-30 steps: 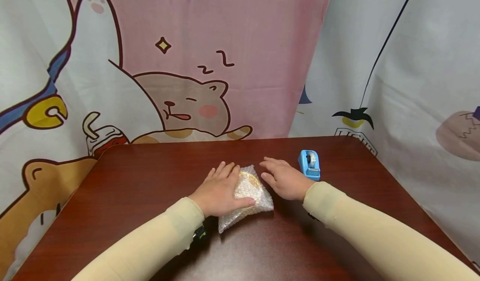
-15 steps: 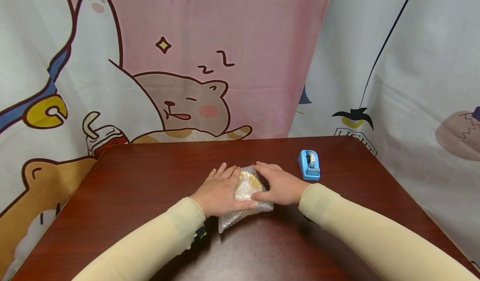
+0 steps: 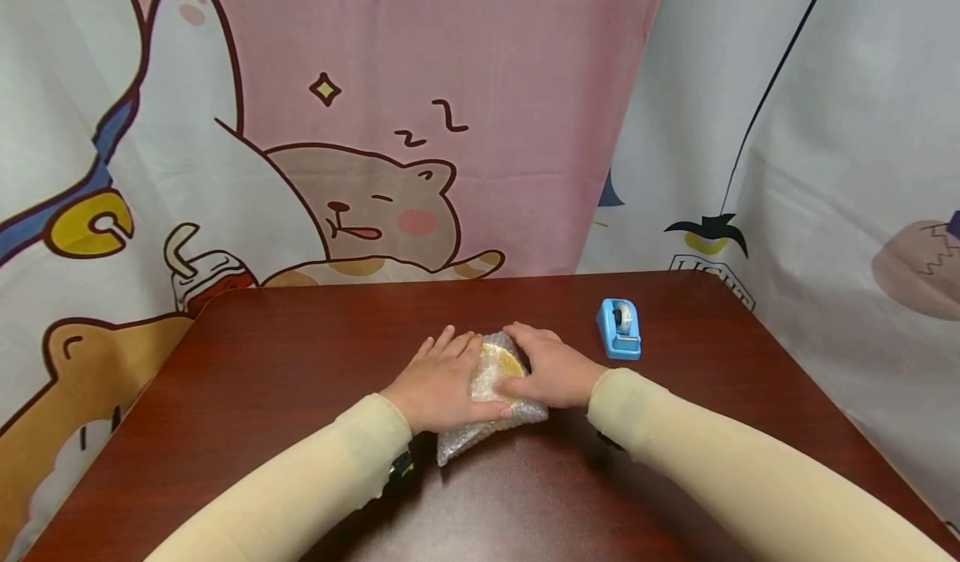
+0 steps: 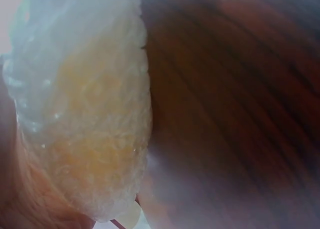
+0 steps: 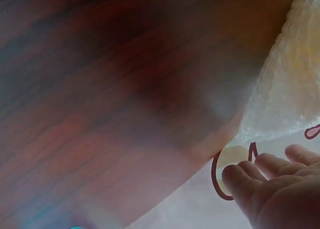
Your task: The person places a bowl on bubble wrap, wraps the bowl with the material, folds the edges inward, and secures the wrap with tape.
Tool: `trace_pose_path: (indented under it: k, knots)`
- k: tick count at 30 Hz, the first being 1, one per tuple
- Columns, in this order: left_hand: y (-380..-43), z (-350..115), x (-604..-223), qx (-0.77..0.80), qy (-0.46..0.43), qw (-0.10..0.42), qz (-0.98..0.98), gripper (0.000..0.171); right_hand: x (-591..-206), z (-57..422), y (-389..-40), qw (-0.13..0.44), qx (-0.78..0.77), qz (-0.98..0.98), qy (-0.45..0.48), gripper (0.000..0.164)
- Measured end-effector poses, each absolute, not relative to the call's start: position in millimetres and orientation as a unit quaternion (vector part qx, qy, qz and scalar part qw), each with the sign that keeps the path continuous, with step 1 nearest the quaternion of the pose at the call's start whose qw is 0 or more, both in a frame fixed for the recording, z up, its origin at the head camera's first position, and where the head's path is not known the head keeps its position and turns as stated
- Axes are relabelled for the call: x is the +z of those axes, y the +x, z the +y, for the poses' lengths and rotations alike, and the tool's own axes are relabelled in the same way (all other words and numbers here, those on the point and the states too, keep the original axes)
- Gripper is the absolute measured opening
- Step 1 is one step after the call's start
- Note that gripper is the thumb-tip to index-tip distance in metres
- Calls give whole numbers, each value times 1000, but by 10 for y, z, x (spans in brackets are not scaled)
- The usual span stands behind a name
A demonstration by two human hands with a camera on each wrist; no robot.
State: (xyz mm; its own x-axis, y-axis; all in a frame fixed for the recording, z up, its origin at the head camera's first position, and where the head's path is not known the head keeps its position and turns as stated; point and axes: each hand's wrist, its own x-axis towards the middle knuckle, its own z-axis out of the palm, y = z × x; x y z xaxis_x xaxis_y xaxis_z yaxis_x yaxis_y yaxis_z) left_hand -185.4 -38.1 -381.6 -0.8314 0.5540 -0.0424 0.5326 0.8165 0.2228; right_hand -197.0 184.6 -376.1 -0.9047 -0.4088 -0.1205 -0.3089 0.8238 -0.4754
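A bubble-wrapped packet (image 3: 495,374) with something yellow showing through lies on the table between both hands. Across its left side rests my left hand (image 3: 438,387), fingers extended and thumb reaching over the front part. My right hand (image 3: 558,372) is at the packet's right side, its thumb over the top and its fingertips near the far corner. In the left wrist view the clear bubble wrap (image 4: 95,104) fills the left half. The right wrist view has the right hand's fingers (image 5: 270,174) fairly straight beside the wrap's edge. What is inside the wrap is blurred.
A blue tape dispenser (image 3: 620,330) with a roll of tape stands on the brown table (image 3: 300,337), right of the packet. Behind the table hangs a pink and white cartoon curtain (image 3: 525,128).
My right hand has moved left from beside the packet onto its right side. The left hand and the packet have stayed nearly where they were.
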Motion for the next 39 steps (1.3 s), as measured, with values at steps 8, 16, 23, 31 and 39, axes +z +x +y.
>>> trace_pose_path:
  k: [8,16,23,31,39]
  knots:
    - [-1863,-386,-3807,115,284,55,951,115,-3755,1919,-1967,95,-233,948,-194,77]
    - [-1873,-382,-3793,120,283,50,950,114,-3756,1926,-1972,85,-247,947,-189,66]
    - [-1884,-382,-3779,120,282,44,951,108,-3752,1930,-1968,69,-257,945,-189,61]
    - [-1916,-410,-3732,136,276,40,950,101,-3724,1935,-1968,56,-263,945,-187,60]
    - [-1999,-494,-3730,143,258,38,955,92,-3729,1961,-1998,43,-259,946,-188,59]
